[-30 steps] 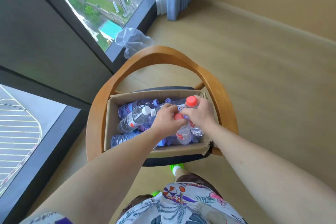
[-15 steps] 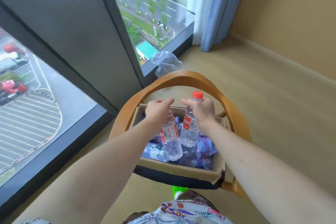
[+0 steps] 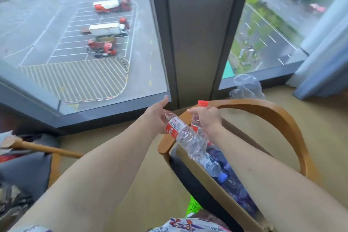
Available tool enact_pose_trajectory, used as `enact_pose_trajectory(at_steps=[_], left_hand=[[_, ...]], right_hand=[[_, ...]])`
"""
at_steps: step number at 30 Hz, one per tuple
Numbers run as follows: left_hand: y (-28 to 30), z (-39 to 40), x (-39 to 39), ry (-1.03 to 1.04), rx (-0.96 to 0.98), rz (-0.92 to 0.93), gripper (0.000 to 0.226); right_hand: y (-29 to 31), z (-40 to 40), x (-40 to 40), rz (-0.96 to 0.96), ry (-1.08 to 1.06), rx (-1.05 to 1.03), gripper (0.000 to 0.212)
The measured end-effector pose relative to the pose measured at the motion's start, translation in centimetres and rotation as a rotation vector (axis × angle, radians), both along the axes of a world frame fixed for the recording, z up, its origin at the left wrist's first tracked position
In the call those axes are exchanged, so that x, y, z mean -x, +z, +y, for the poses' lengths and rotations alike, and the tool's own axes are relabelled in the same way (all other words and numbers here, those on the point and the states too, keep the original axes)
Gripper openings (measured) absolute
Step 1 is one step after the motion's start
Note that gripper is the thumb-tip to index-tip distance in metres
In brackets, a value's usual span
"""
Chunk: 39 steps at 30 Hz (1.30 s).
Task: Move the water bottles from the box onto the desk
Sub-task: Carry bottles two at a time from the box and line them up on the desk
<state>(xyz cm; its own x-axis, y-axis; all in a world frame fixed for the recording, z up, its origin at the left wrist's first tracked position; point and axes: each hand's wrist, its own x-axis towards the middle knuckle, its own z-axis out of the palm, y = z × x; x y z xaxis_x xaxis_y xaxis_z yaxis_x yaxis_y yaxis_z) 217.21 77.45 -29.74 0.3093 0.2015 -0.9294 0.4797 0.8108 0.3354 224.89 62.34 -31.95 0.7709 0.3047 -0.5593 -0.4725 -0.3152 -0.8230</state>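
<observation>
The left hand (image 3: 156, 117) is gripping a clear plastic red-labelled bottle (image 3: 185, 134), thumb extended; the right hand (image 3: 208, 118) is closing around a similar red-capped bottle (image 3: 197, 118), seemingly above the cardboard box (image 3: 222, 192).

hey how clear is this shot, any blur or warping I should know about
Head view: soft daylight from the windows, no harsh shadows; motion blur smears the left edge and the curtain; wide-angle bending curves the window frames; the hands and both bottles stay fairly sharp.

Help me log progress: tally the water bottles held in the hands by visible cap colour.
Clear plastic water bottle with red cap, in the right hand: 1
Clear plastic water bottle, cap hidden, in the left hand: 1
Total: 2
</observation>
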Motion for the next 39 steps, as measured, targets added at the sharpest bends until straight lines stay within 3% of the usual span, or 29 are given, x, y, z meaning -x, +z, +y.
enact_pose_trajectory(at_steps=[2,7,12,18,24,28,39], left_hand=[[0.5,1.3,2.4,0.162,0.0,-0.009,0.076],[2.0,4.9,10.3,0.435,-0.008,-0.171,0.064],[3.1,6.9,19.4,0.723,-0.123,-0.256,0.056],[4.2,7.6,30.9,0.633,-0.087,-0.3,0.064],[4.9,10.1,45.6,0.81,-0.453,-0.17,0.068],[5.6,10.3,56.1,0.973,-0.538,-0.083,0.061],[5.5,5.4,85.1,1.479,-0.64,0.203,0.052]], right_hand=[[0.2,1.9,2.1,0.017,0.101,0.018,0.025],[0.9,5.7,8.1,0.271,0.266,-0.074,0.035],[2.4,10.6,16.6,0.193,0.261,-0.066,0.031],[3.9,16.0,28.1,0.069,0.409,-0.082,0.034],[5.7,20.5,40.8,-0.121,0.757,-0.127,0.035],[7.5,22.8,50.5,-0.187,0.969,-0.155,0.013],[7.9,27.1,79.7,-0.158,1.529,-0.235,0.025]])
